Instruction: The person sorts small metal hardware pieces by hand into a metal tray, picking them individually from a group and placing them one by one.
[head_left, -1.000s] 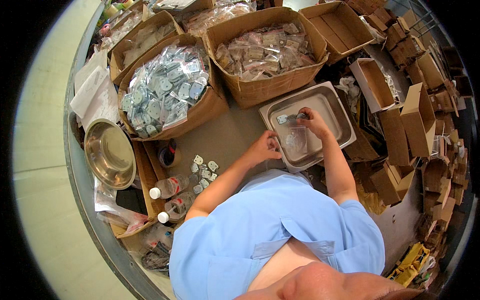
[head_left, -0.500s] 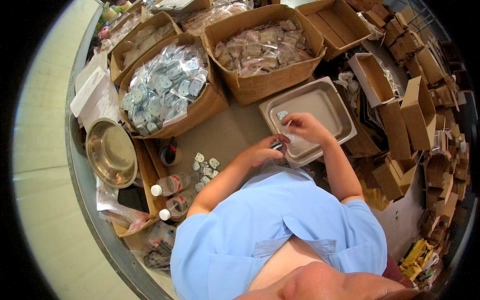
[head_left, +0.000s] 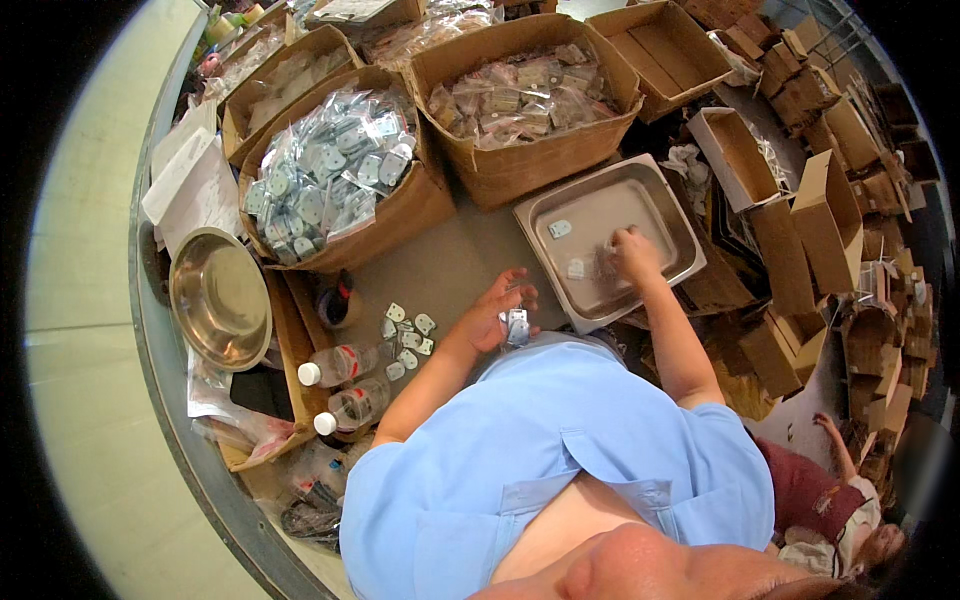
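A small stack of metal plates sits in my left hand, its fingers curled around it close to my body. Over the rectangular steel tray, my right hand has its fingers drawn together. A pale blur shows beside its fingertips; what they hold, if anything, I cannot make out. One rounded plate lies toward the tray's left side, and a smaller pale piece lies nearer me. Several loose plates are heaped on the table left of my left hand.
A carton of bagged plates and another carton of small bags stand beyond. On the left are a steel bowl and two plastic bottles. Cardboard boxes crowd the right, with another person at lower right.
My right hand has moved right across the tray, away from my left hand. My left hand has come back left and nearer, showing its plates. A pale piece and another person have come into view.
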